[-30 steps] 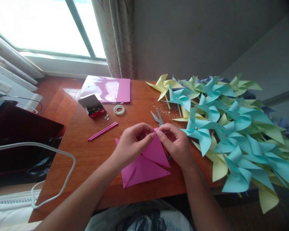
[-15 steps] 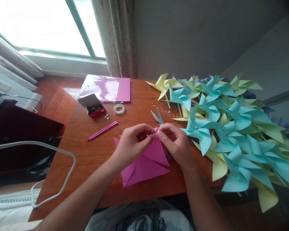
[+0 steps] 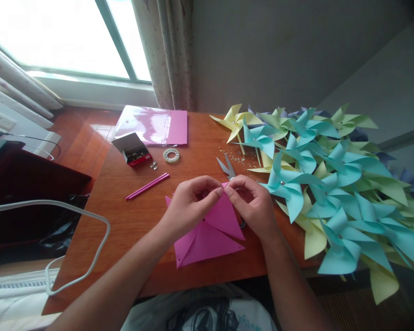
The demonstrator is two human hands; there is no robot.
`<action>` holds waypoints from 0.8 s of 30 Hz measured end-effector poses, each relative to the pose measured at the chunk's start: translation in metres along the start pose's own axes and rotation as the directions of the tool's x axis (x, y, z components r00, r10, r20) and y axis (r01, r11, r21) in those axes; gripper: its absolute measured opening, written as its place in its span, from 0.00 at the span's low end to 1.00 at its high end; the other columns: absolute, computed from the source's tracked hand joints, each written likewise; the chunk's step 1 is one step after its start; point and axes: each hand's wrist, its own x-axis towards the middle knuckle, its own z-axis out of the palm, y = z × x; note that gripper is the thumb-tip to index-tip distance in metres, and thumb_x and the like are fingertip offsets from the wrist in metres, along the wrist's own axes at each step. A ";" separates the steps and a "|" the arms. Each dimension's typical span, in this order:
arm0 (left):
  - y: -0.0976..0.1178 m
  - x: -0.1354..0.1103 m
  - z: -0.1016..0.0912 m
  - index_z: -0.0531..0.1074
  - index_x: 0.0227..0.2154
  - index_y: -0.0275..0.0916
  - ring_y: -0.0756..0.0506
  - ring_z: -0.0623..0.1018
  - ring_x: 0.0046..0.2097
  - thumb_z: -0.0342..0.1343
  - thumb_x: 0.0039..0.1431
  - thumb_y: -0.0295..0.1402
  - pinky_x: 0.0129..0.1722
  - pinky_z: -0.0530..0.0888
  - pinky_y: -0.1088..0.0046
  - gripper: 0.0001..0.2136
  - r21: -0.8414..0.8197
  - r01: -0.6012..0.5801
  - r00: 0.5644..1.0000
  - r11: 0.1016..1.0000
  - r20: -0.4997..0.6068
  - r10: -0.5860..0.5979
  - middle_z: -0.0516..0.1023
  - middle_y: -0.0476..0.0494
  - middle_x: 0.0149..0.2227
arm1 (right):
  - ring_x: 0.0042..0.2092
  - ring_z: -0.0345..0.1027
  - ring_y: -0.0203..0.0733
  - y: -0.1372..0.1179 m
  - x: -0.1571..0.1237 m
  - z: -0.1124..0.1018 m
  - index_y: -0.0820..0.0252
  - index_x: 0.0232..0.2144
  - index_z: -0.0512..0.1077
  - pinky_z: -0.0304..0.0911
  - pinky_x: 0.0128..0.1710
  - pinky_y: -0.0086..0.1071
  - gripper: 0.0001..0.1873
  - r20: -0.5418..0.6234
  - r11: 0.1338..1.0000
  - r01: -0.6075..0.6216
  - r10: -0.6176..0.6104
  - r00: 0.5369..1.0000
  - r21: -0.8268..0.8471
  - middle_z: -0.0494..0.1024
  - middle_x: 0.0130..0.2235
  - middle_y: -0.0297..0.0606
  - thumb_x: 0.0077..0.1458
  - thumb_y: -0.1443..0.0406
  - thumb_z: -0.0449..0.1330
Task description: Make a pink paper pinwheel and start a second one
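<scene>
A pink paper square (image 3: 207, 236), cut along its diagonals into triangular flaps, lies on the wooden table (image 3: 131, 220) in front of me. My left hand (image 3: 188, 207) and my right hand (image 3: 251, 204) meet above its far corner. Both pinch the tip of one pink flap between thumb and fingers. Grey scissors (image 3: 227, 168) lie just behind my hands, their handles hidden under my right hand.
A heap of blue and yellow paper pinwheels (image 3: 317, 184) covers the table's right side. Pink straws (image 3: 147, 186), a tape roll (image 3: 171, 156), an open red box of pins (image 3: 133, 151) and a pink folder (image 3: 153, 126) lie at the back left. A white cable (image 3: 89, 257) loops at the left edge.
Hardly anything differs. My hands stay on the flap tip, and the view has shifted very slightly.
</scene>
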 end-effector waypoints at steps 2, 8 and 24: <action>0.000 0.000 0.000 0.77 0.31 0.34 0.50 0.70 0.29 0.61 0.58 0.37 0.27 0.67 0.76 0.10 -0.005 0.000 1.000 1.000 0.003 0.000 0.76 0.46 0.28 | 0.37 0.73 0.43 0.000 0.000 0.000 0.55 0.32 0.74 0.70 0.36 0.34 0.04 -0.006 1.000 0.011 -0.011 1.000 -0.017 0.78 0.35 0.36 0.59 0.63 0.62; 0.000 0.001 0.000 0.76 0.30 0.34 0.51 0.68 0.29 0.60 0.58 0.36 0.26 0.65 0.77 0.09 -0.017 -0.008 1.000 1.000 0.000 0.008 0.74 0.47 0.27 | 0.37 0.73 0.42 0.000 0.000 0.001 0.55 0.32 0.74 0.69 0.36 0.33 0.03 0.001 0.999 0.033 -0.033 0.999 -0.030 0.77 0.35 0.36 0.59 0.64 0.62; -0.002 0.000 0.001 0.77 0.31 0.34 0.51 0.69 0.27 0.59 0.58 0.34 0.25 0.65 0.78 0.08 0.121 -0.080 0.996 0.989 -0.038 0.085 0.75 0.47 0.26 | 0.34 0.71 0.41 -0.003 0.001 0.003 0.55 0.31 0.73 0.68 0.32 0.32 0.03 -0.033 0.977 0.107 -0.115 0.993 -0.185 0.77 0.32 0.34 0.58 0.66 0.61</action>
